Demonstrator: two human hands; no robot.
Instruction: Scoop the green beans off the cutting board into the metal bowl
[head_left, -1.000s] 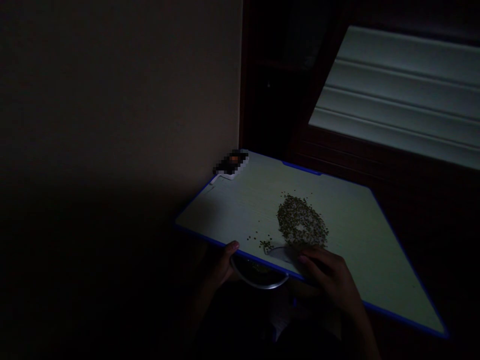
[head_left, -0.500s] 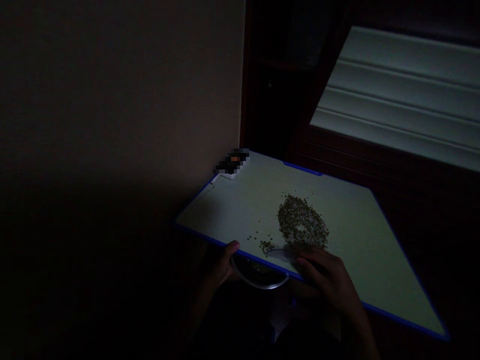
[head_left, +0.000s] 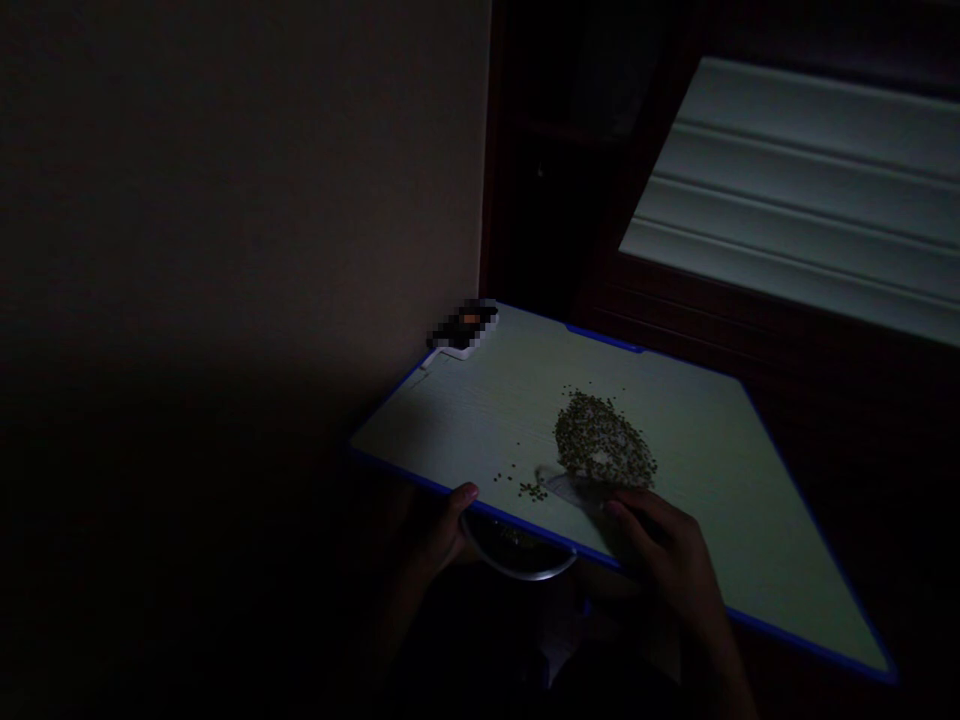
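A heap of small brown seed-like grains (head_left: 602,435) is spread on a pale board (head_left: 720,480) with a blue rim. A smaller cluster of grains (head_left: 533,492) lies nearer its front edge. My right hand (head_left: 667,545) pinches a thin, see-through flat piece (head_left: 568,488), slightly blurred, lying low over the board between heap and cluster. At the front edge my left hand (head_left: 448,532) has its thumb over the rim. Its other fingers are underneath, around a round metal-rimmed bowl (head_left: 534,575) below the edge. Some grains show dimly inside the bowl.
On the board's far left corner rests a pixelated device (head_left: 463,330) with a white cable. A plain wall (head_left: 300,200) rises along the left. Dark wooden furniture with a pale slatted panel (head_left: 795,190) stands behind. The surroundings are very dark.
My right hand and the see-through piece have moved slightly away from the front edge and to the right, toward the heap. The left hand and bowl stay in place.
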